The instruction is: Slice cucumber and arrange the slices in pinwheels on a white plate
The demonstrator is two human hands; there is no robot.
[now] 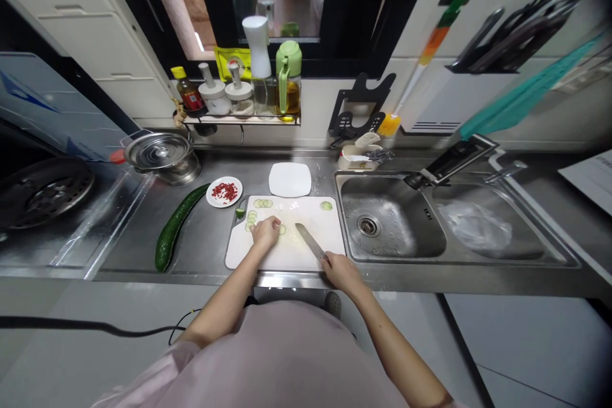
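Note:
On the white cutting board (306, 261), my left hand (266, 231) is closed, its fingertips pinched at the edge of a thin cucumber slice (282, 229). My right hand (342, 271) grips the handle of a kitchen knife (310, 241) at the board's front right; the blade slants to the upper left over the board, apart from my left hand. Rows of cucumber slices (262, 203) lie at the board's upper left, beside a dark green cucumber end piece (240, 212). A small pile of cucumber slices (326, 206) sits in the upper right corner.
Left of the board lie a whole cucumber (174, 229) and a plate of chopped red pieces (224, 192). A white square plate (289, 179) stands behind it. The sink (392, 229) is at the right, a steel pot (165, 156) at the left. Seasoning bottles fill a rack (243, 120).

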